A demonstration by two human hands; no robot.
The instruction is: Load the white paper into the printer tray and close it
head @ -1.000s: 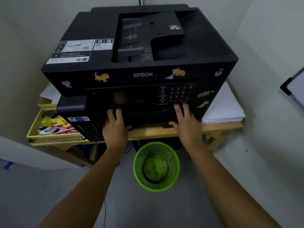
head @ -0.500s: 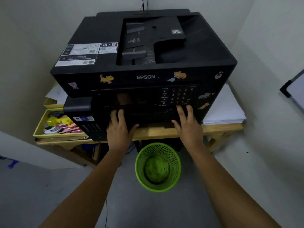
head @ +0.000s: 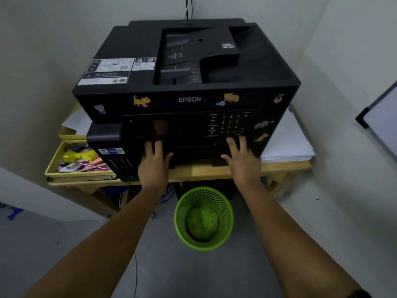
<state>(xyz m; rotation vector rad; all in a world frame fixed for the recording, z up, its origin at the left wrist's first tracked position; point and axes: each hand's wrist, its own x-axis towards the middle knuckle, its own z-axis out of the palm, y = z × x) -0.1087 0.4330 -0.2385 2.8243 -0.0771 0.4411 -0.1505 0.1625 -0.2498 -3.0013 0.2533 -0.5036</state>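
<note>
Grey floor (head: 64,244) nearest us, green mesh bin (head: 203,218) standing on it between our forearms, under the wooden tabletop (head: 202,171). Our left hand (head: 153,163) and right hand (head: 241,161) lie flat, fingers spread, palms pressed on the tray front (head: 196,150) low on the black printer (head: 187,100). Tray looks pushed in. White paper (head: 285,145) stacked right of the printer; yellow box (head: 51,166) of clutter left. White walls behind.

Black printer (head: 133,48), green mesh bin (head: 203,218), white paper (head: 287,145).
</note>
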